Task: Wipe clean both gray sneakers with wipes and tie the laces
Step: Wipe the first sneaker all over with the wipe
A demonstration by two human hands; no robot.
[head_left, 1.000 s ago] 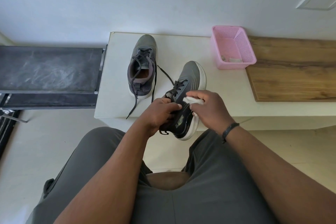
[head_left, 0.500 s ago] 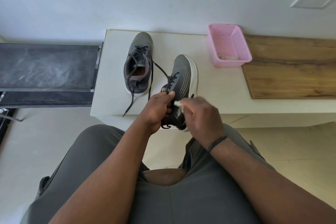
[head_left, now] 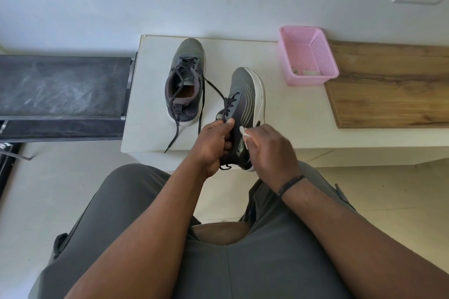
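So I've got one gray sneaker (head_left: pixel 245 104) tipped on its side, heel end toward me and hanging over the edge of the white table (head_left: pixel 286 119), toe pointing away. My left hand (head_left: pixel 213 145) is wrapped around the collar and lace area, fingers curled in tight, holding it steady. My right hand (head_left: pixel 269 150) is pinching a small bunched-up white wipe (head_left: pixel 243 134) and it's pressed right against the dark side panel near the heel, just next to my left thumb. The other sneaker (head_left: pixel 185 82) sits upright on the table, out past my left hand, laces undone and one lace trailing down toward the table edge. Off beyond my right hand there's a pink basket (head_left: pixel 313 80) with what looks like some crumpled bits inside, and it's touching a wooden board (head_left: pixel 393 90).
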